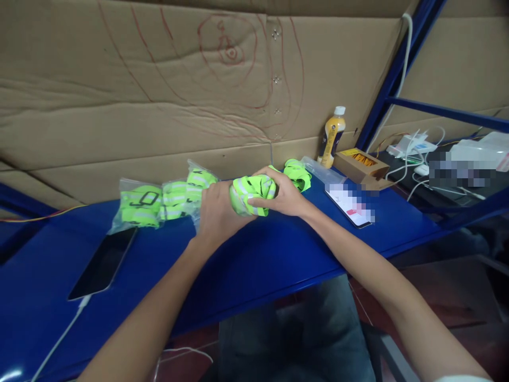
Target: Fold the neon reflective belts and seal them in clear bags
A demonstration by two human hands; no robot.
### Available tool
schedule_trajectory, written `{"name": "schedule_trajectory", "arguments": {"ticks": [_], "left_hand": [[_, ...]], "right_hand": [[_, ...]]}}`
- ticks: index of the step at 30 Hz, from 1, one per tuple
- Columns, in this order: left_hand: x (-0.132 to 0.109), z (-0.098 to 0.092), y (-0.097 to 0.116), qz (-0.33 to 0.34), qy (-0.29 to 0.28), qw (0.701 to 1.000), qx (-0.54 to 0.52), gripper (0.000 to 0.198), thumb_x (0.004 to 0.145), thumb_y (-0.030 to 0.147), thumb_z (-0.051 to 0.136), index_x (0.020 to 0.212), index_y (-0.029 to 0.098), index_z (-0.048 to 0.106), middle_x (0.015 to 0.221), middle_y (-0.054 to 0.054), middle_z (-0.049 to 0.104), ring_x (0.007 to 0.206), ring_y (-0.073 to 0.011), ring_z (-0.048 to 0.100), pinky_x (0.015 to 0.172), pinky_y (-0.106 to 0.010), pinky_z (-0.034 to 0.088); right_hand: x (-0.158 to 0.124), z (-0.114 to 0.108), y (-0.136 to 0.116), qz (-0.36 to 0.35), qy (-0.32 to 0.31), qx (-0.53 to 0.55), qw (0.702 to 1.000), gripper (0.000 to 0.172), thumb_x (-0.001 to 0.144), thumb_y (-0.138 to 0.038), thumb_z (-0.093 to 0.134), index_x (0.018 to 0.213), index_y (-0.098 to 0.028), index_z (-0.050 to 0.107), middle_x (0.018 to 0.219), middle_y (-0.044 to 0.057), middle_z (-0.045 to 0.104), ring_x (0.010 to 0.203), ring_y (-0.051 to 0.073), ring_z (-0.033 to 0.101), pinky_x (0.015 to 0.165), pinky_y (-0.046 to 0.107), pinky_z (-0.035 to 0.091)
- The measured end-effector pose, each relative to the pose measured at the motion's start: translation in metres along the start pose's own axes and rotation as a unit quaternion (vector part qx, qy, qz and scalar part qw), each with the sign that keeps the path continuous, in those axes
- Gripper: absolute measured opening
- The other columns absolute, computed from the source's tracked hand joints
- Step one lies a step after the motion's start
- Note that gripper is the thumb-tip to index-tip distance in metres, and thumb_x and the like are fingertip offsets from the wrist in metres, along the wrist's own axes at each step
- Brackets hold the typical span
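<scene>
Neon cloth bundle with shiny grey stripes; beside it, bagged bundles in glossy clear plastic; beneath it, smooth blue painted table; behind it, matt creased cardboard

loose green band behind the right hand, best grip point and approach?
Probably pinch the loose neon green band across its crumpled middle, fingers coming from above and slightly from the near side. It lies flat on the blue table, unbagged, with the right hand close in front and the clear tube beside it.

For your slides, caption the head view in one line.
Both hands, left and right, grip a rolled neon-green reflective vest above a blue table.
</scene>
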State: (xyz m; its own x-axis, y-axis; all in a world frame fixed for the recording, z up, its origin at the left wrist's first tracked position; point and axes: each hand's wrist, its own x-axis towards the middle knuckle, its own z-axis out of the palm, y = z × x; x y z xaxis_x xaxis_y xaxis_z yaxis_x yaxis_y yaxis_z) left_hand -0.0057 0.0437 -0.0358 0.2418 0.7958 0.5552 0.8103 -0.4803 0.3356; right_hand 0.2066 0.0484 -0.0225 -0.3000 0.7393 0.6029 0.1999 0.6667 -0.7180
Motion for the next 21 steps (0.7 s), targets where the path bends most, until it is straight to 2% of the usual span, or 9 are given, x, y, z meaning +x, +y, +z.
{"name": "schedule_trajectory", "arguments": {"ticks": [3, 5, 10, 12, 15, 16, 18, 21], "left_hand": [[-0.002, 0.002, 0.001, -0.017, 0.010, 0.999, 0.027, 0.070, 0.058, 0.053, 0.095, 0.110, 0.021, 0.060, 0.107, -0.014, 0.072, 0.108, -0.0428, 0.069, 0.095, -0.053, 0.054], [-0.004, 0.001, 0.001, -0.031, 0.006, 0.999, 0.008, 0.074, 0.055, 0.053, 0.095, 0.110, 0.021, 0.056, 0.107, -0.011, 0.070, 0.105, -0.0390, 0.069, 0.090, -0.050, 0.055], [-0.005, -0.005, 0.004, -0.063, -0.058, 0.992, -0.091, 0.085, 0.052, 0.062, 0.098, 0.111, 0.023, 0.050, 0.103, -0.005, 0.066, 0.090, -0.0292, 0.067, 0.074, -0.039, 0.051], [-0.006, -0.004, 0.004, -0.036, -0.060, 0.992, -0.100, 0.087, 0.051, 0.063, 0.099, 0.110, 0.023, 0.049, 0.101, -0.003, 0.064, 0.089, -0.0274, 0.065, 0.074, -0.039, 0.051], [-0.009, 0.004, 0.000, 0.045, -0.041, 0.994, -0.086, 0.083, 0.057, 0.062, 0.099, 0.109, 0.023, 0.048, 0.103, -0.003, 0.061, 0.091, -0.0265, 0.063, 0.080, -0.040, 0.052], [-0.010, 0.007, -0.002, 0.069, -0.032, 0.994, -0.079, 0.080, 0.060, 0.061, 0.098, 0.110, 0.023, 0.049, 0.104, -0.004, 0.060, 0.092, -0.0268, 0.063, 0.082, -0.041, 0.053], [-0.010, 0.012, -0.006, 0.107, -0.008, 0.992, -0.058, 0.078, 0.067, 0.060, 0.097, 0.117, 0.021, 0.051, 0.110, -0.008, 0.062, 0.099, -0.0299, 0.065, 0.087, -0.044, 0.055], [-0.008, 0.012, -0.009, 0.158, 0.027, 0.987, -0.030, 0.095, 0.068, 0.068, 0.097, 0.133, 0.016, 0.051, 0.124, -0.018, 0.064, 0.117, -0.0391, 0.064, 0.102, -0.053, 0.055]], "right_hand": [[0.000, -0.001, 0.000, 0.000, 0.009, -0.023, 1.000, 0.048, 0.076, -0.049, 0.091, 0.104, -0.019, 0.067, 0.099, 0.002, 0.068, 0.089, 0.018, 0.061, 0.083, 0.033, 0.047], [0.001, -0.004, 0.001, 0.000, -0.003, -0.024, 1.000, 0.044, 0.076, -0.047, 0.091, 0.099, -0.018, 0.068, 0.095, 0.002, 0.065, 0.086, 0.017, 0.058, 0.081, 0.032, 0.045], [0.003, -0.015, -0.004, 0.035, -0.097, -0.005, 0.995, 0.043, 0.074, -0.048, 0.092, 0.092, -0.018, 0.068, 0.081, -0.004, 0.059, 0.074, 0.013, 0.050, 0.069, 0.028, 0.038], [0.002, -0.016, -0.006, 0.036, -0.128, -0.021, 0.991, 0.042, 0.075, -0.048, 0.091, 0.095, -0.017, 0.070, 0.082, -0.004, 0.061, 0.073, 0.012, 0.049, 0.069, 0.027, 0.038], [-0.001, -0.010, -0.005, 0.045, -0.177, -0.051, 0.982, 0.037, 0.079, -0.045, 0.088, 0.100, -0.017, 0.075, 0.079, -0.004, 0.062, 0.073, 0.013, 0.049, 0.069, 0.027, 0.037], [-0.002, -0.007, -0.004, 0.049, -0.170, -0.059, 0.982, 0.034, 0.079, -0.041, 0.086, 0.102, -0.017, 0.076, 0.080, -0.004, 0.064, 0.074, 0.013, 0.052, 0.070, 0.027, 0.038], [-0.003, 0.001, -0.001, 0.053, -0.115, -0.070, 0.990, 0.031, 0.078, -0.035, 0.085, 0.103, -0.017, 0.078, 0.085, -0.002, 0.072, 0.078, 0.015, 0.058, 0.074, 0.028, 0.041], [-0.003, 0.011, 0.000, 0.057, -0.014, -0.086, 0.995, 0.033, 0.076, -0.036, 0.086, 0.101, -0.016, 0.080, 0.095, 0.003, 0.079, 0.084, 0.018, 0.066, 0.080, 0.030, 0.046]]}}
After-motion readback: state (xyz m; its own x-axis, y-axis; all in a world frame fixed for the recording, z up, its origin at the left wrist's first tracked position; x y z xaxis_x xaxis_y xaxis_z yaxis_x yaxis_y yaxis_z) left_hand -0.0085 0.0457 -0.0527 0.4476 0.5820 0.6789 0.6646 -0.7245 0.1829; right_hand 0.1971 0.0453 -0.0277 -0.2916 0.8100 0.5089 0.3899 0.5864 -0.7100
